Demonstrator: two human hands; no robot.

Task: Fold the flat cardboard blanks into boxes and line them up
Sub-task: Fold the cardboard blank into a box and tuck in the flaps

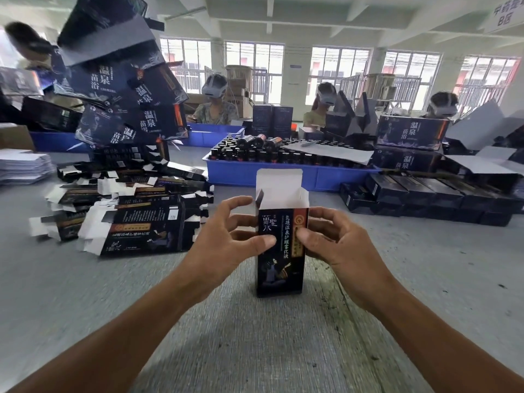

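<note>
A small dark printed box (280, 251) stands upright on the grey bench (255, 350), close in front of the person, its white top flaps open and pointing up. The left hand (226, 236) holds its left side, thumb pressed across the front panel and fingers curled loosely above the corner. The right hand (331, 236) pinches the right edge, thumb on the front.

The box looks thin, light and hollow, so it probably crushes or tips easily; holding it lightly along the stiffer vertical folded edges seems safest.

To the left lies a loose heap of flat blanks (127, 211). To the right, finished dark boxes (425, 197) sit in a row.
</note>
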